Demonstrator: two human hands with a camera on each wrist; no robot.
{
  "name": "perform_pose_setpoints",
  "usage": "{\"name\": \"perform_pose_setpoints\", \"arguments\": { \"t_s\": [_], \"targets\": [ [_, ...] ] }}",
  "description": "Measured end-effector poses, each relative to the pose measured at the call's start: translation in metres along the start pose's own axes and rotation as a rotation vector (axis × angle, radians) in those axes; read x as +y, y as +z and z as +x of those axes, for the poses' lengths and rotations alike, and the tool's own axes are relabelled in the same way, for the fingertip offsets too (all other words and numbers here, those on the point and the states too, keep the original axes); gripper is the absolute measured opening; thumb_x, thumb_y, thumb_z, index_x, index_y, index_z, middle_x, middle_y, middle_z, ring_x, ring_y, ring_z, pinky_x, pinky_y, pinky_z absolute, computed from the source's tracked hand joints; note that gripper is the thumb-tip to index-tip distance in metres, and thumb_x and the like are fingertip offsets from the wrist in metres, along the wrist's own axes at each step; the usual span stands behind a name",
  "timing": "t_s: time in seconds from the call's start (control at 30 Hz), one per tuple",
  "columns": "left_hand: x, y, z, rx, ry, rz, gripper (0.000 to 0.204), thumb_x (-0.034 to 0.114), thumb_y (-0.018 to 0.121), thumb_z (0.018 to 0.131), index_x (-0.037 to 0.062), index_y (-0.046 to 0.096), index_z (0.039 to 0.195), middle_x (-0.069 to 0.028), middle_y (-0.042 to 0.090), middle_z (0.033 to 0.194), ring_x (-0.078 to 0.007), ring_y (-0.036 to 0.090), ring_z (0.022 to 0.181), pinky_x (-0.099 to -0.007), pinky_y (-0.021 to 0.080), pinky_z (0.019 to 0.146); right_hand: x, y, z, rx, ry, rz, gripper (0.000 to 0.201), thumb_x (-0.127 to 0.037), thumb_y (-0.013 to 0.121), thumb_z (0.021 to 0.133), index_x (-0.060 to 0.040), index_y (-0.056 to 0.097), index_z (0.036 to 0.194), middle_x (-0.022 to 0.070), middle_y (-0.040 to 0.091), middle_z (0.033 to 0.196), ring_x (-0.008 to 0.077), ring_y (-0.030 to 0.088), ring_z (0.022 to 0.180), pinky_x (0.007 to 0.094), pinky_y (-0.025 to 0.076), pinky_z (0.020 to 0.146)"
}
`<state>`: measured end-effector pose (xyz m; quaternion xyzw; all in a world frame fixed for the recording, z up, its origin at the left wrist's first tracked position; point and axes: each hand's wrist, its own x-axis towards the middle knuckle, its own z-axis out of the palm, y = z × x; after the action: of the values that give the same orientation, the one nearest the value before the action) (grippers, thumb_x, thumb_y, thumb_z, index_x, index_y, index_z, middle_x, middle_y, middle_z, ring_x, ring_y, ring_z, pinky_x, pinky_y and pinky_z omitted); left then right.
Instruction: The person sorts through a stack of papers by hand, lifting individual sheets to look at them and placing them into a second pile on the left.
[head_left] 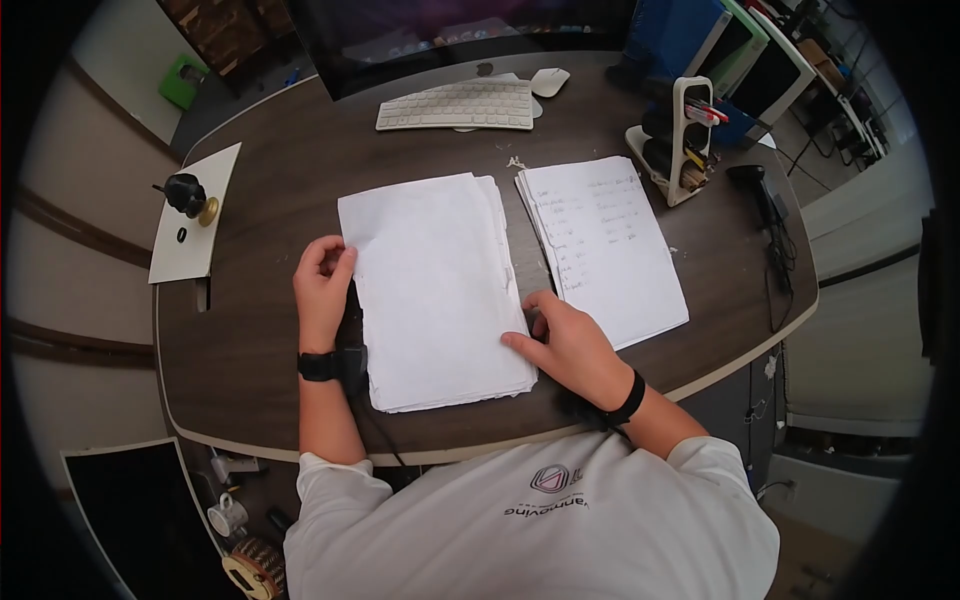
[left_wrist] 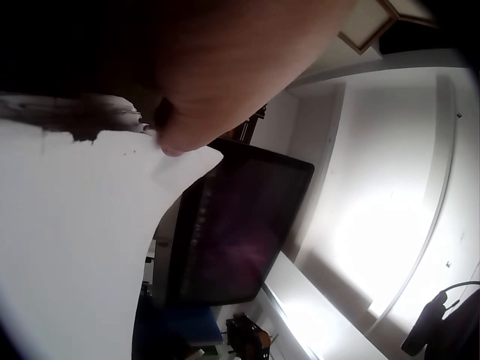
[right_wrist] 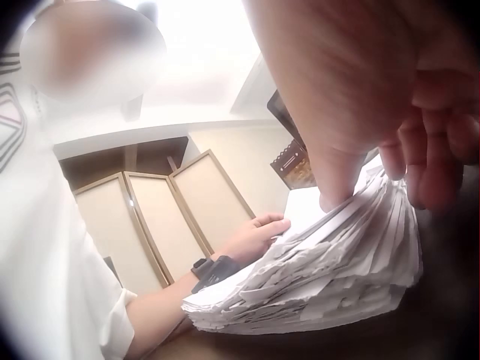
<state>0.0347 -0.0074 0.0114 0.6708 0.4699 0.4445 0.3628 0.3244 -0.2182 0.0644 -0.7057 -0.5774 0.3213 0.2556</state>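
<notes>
A thick stack of paper (head_left: 430, 290), its top sheet blank and its edges uneven, lies on the desk in front of the person. At its left edge the left hand (head_left: 325, 282) pinches the paper, thumb at the margin and fingers curled. The right hand (head_left: 572, 345) holds the lower right edge, thumb on top and fingers bent down along the side. In the right wrist view many ragged sheet edges (right_wrist: 322, 277) fan out below that thumb. The left wrist view has the thumb (left_wrist: 176, 139) right at the edge of the white sheet (left_wrist: 75, 217).
Right of the stack lies a thinner pile of handwritten sheets (head_left: 610, 250). Behind are a keyboard (head_left: 455, 105), a mouse (head_left: 550, 81) and a monitor (head_left: 470, 40). A pen holder (head_left: 690, 140) and a black handheld device (head_left: 765, 205) stand at the right, a white board (head_left: 215, 215) at the left.
</notes>
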Motion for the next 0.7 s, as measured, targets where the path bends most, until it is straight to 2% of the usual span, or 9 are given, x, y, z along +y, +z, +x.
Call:
{"name": "perform_pose_setpoints", "arguments": {
  "t_s": [0.1,0.17,0.27,0.4,0.47,0.5,0.57,0.67,0.7],
  "targets": [
    [0.004,-0.002,-0.003,-0.024,0.016,-0.184,0.012,0.008,0.067,0.099,0.0011,0.066,0.109,0.0019,0.063,0.090,-0.0045,0.054,0.075,-0.0209,0.046,0.066,-0.004,-0.001,-0.004,0.106,-0.067,0.023,0.056,-0.032,0.081,0.089,-0.0004,0.060,0.129,0.0128,0.065,0.091,0.0235,0.063,0.077,0.0343,0.052,0.070],
    [0.014,-0.010,-0.005,-0.112,-0.169,-0.587,0.014,0.008,0.064,0.101,0.0038,0.062,0.114,0.0005,0.064,0.091,-0.0065,0.058,0.073,-0.0217,0.048,0.061,-0.003,-0.002,-0.005,0.220,-0.193,0.063,0.059,-0.027,0.083,0.087,-0.0010,0.059,0.133,0.0108,0.063,0.099,0.0185,0.059,0.079,0.0315,0.050,0.070],
    [0.017,-0.007,-0.005,-0.109,-0.171,-0.840,0.015,0.010,0.062,0.103,0.0058,0.059,0.117,-0.0010,0.066,0.091,-0.0085,0.061,0.070,-0.0215,0.047,0.055,-0.009,-0.008,-0.002,0.253,-0.252,0.201,0.052,-0.022,0.083,0.087,-0.0003,0.061,0.129,0.0095,0.061,0.104,0.0150,0.055,0.079,0.0292,0.048,0.069],
    [0.024,-0.004,-0.009,-0.124,-0.223,-0.927,0.016,0.012,0.062,0.104,0.0053,0.059,0.118,-0.0047,0.069,0.097,-0.0099,0.062,0.068,-0.0195,0.047,0.053,-0.005,-0.007,-0.001,0.183,-0.335,0.289,0.037,-0.019,0.077,0.093,0.0008,0.062,0.121,0.0050,0.063,0.100,0.0096,0.055,0.080,0.0252,0.047,0.069],
    [0.013,-0.005,-0.008,-0.148,-0.202,-0.905,0.015,0.013,0.062,0.104,0.0048,0.060,0.117,-0.0055,0.070,0.098,-0.0099,0.062,0.068,-0.0196,0.047,0.053,-0.006,-0.010,-0.005,0.065,-0.025,0.642,0.021,-0.015,0.070,0.100,-0.0004,0.064,0.114,-0.0020,0.063,0.093,0.0037,0.053,0.081,0.0216,0.045,0.070],
    [0.013,-0.004,-0.007,-0.166,-0.176,-0.875,0.014,0.013,0.061,0.104,0.0044,0.060,0.116,-0.0063,0.071,0.099,-0.0099,0.062,0.068,-0.0198,0.047,0.054,-0.002,-0.013,-0.005,0.070,-0.021,0.633,0.021,-0.015,0.070,0.100,-0.0004,0.064,0.114,-0.0020,0.063,0.093,0.0037,0.053,0.081,0.0216,0.045,0.070],
    [0.016,-0.005,-0.006,-0.188,-0.185,-0.813,0.013,0.013,0.061,0.104,0.0044,0.061,0.114,-0.0065,0.071,0.098,-0.0096,0.062,0.069,-0.0200,0.047,0.054,0.011,-0.025,-0.003,0.246,-0.018,0.786,0.016,-0.015,0.066,0.102,-0.0024,0.065,0.112,-0.0072,0.061,0.089,0.0003,0.052,0.082,0.0192,0.043,0.070],
    [0.015,0.000,-0.003,-0.153,-0.233,-0.598,0.012,0.015,0.064,0.102,0.0030,0.064,0.106,-0.0033,0.069,0.091,-0.0069,0.059,0.069,-0.0203,0.046,0.058,0.051,-0.068,0.002,0.494,0.055,0.583,0.019,-0.016,0.067,0.101,-0.0007,0.066,0.113,-0.0065,0.062,0.085,0.0008,0.049,0.075,0.0193,0.042,0.067],
    [0.004,0.006,-0.001,-0.063,-0.139,-0.310,0.014,0.015,0.068,0.100,0.0021,0.065,0.103,-0.0015,0.066,0.087,-0.0061,0.055,0.069,-0.0209,0.045,0.060,0.071,-0.082,0.005,0.550,0.072,0.562,0.020,-0.016,0.067,0.101,0.0003,0.067,0.113,-0.0058,0.063,0.086,0.0012,0.050,0.075,0.0195,0.042,0.067]
  ]
}}
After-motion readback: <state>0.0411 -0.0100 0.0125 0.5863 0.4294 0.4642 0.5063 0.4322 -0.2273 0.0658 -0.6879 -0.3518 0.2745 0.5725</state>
